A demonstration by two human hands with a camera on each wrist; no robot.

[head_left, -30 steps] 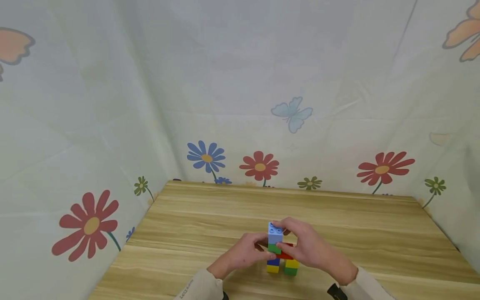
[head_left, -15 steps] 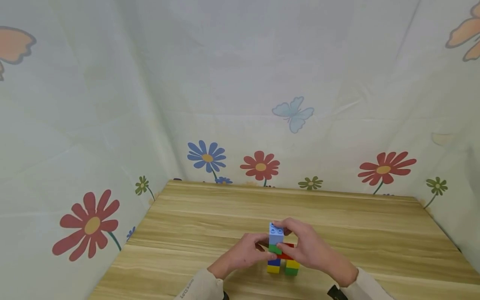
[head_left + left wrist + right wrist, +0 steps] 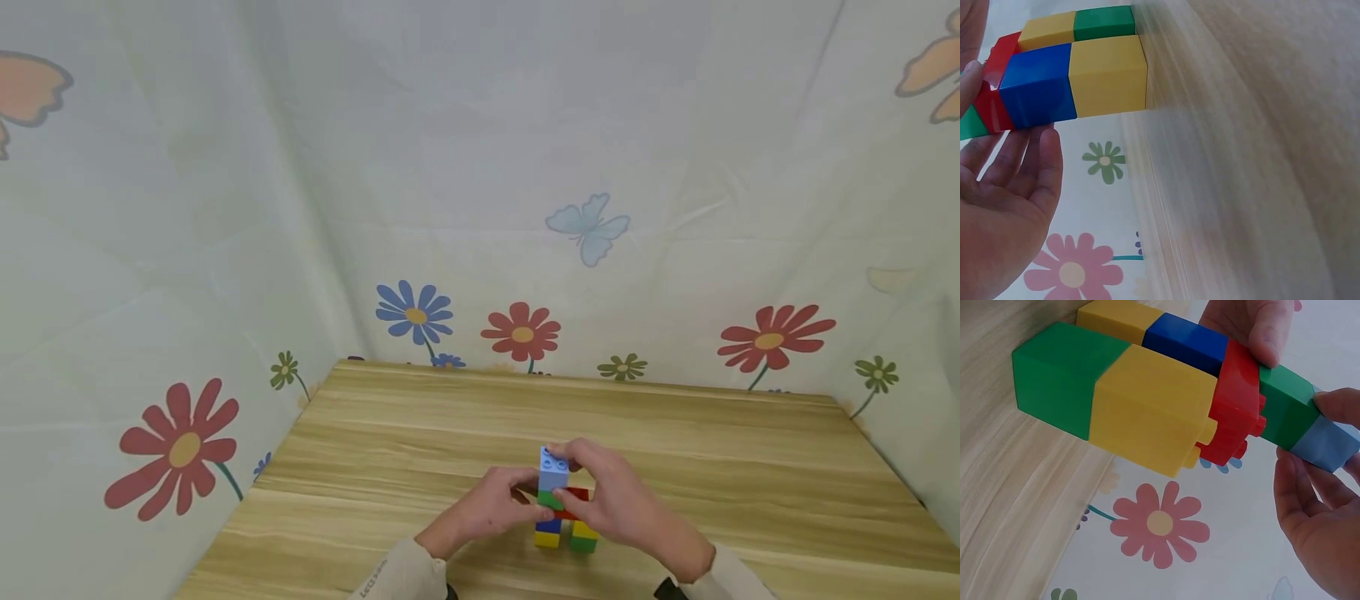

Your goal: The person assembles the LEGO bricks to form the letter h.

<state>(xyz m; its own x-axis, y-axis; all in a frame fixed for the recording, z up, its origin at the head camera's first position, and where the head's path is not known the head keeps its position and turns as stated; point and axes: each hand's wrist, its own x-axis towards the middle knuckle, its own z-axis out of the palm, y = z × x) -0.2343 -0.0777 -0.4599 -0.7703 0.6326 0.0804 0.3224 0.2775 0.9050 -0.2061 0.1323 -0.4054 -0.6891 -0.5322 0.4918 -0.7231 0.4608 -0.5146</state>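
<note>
A toy building-brick structure stands on the table in two columns. The left column is a yellow brick (image 3: 1109, 74) below a blue brick (image 3: 1038, 84); the right one is a green brick (image 3: 1066, 378) below another yellow brick (image 3: 1150, 409). A red brick (image 3: 1233, 403) bridges them, leaving some yellow studs bare. On its left end sit a small green brick (image 3: 1288, 397) and a light-blue brick (image 3: 553, 478). My left hand (image 3: 491, 505) grips around the red brick, thumb in front. With thumb and fingers, my right hand (image 3: 622, 507) pinches the light-blue brick.
The wood-grain table (image 3: 420, 425) extends behind and to both sides of the structure. A pale cloth (image 3: 465, 167) printed with flowers and butterflies hangs along the table's back and sides.
The head view has shifted very slightly. Both hands keep their hold on the bricks, and my right hand sits marginally lower. The brick order is unchanged.
</note>
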